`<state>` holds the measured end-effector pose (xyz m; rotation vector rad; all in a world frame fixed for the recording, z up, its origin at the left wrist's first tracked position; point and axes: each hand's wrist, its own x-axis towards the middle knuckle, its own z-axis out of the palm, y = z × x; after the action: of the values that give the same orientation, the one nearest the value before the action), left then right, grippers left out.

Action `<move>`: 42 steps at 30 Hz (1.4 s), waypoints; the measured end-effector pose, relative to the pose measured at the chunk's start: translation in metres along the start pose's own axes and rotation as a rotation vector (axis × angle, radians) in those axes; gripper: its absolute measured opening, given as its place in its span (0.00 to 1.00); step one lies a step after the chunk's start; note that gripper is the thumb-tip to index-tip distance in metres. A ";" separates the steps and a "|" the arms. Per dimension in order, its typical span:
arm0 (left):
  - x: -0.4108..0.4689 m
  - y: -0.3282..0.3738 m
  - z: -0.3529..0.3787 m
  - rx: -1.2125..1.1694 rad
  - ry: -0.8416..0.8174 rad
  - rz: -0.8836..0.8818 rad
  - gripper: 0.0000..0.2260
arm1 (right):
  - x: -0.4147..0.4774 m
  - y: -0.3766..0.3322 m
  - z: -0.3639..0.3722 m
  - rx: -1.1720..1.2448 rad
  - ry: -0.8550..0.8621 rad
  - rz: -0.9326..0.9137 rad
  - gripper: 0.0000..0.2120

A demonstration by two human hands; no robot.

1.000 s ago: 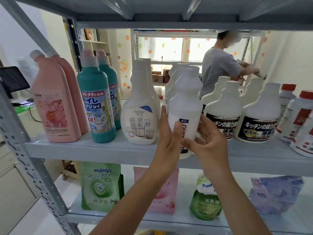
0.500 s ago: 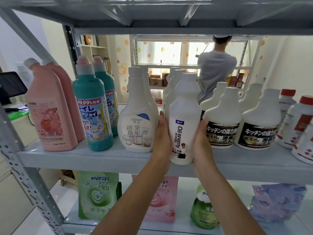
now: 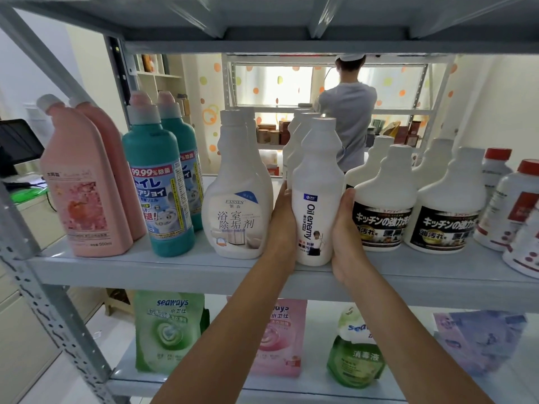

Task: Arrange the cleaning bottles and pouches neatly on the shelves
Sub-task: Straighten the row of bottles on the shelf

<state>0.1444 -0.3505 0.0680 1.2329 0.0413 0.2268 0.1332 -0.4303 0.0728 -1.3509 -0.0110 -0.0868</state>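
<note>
A white "Oil enemy" bottle stands upright near the front edge of the middle shelf, label facing me. My left hand lies flat against its left side and my right hand cups its right side, fingers hidden behind it. Two more white bottles of the same kind stand in line behind it. To its left is a cream bathroom cleaner bottle. To its right are white bottles with black labels. Pouches stand on the lower shelf: green, pink, green disinfectant.
Teal toilet cleaner bottles and pink bottles fill the shelf's left end; red-capped white bottles crowd the right end. A purple pouch lies flat on the lower shelf. The upper shelf hangs overhead. A person works at a rack behind.
The "Oil enemy" bottle was turned so its label faces me and set upright on the shelf. Both hands shifted from cradling it to flanking its sides.
</note>
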 end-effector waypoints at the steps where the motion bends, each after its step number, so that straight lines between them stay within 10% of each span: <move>1: 0.000 -0.001 0.000 -0.019 0.012 -0.003 0.15 | 0.001 0.002 -0.001 0.010 -0.001 0.000 0.19; 11: -0.018 -0.015 0.009 0.009 0.178 0.181 0.17 | 0.006 0.007 -0.002 0.025 0.008 -0.039 0.22; 16: -0.045 -0.032 0.000 0.392 0.086 0.585 0.25 | 0.006 0.008 -0.001 -0.015 0.001 -0.080 0.22; 25: -0.054 -0.038 -0.024 0.856 0.112 0.700 0.37 | -0.014 0.014 -0.060 0.065 -0.285 -0.015 0.18; 33: -0.056 -0.039 -0.021 0.871 0.158 0.713 0.34 | -0.020 0.009 -0.098 -0.205 0.456 -0.596 0.09; 38: -0.060 -0.057 -0.021 0.971 0.337 0.736 0.31 | 0.013 0.004 -0.115 -0.728 0.402 -0.589 0.33; 42: -0.075 -0.091 -0.025 1.032 0.351 1.089 0.22 | 0.022 0.008 -0.114 -0.848 0.429 -0.630 0.42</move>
<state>0.0813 -0.3706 -0.0328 2.1279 -0.2499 1.5112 0.1511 -0.5413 0.0412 -2.1035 -0.0416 -1.0021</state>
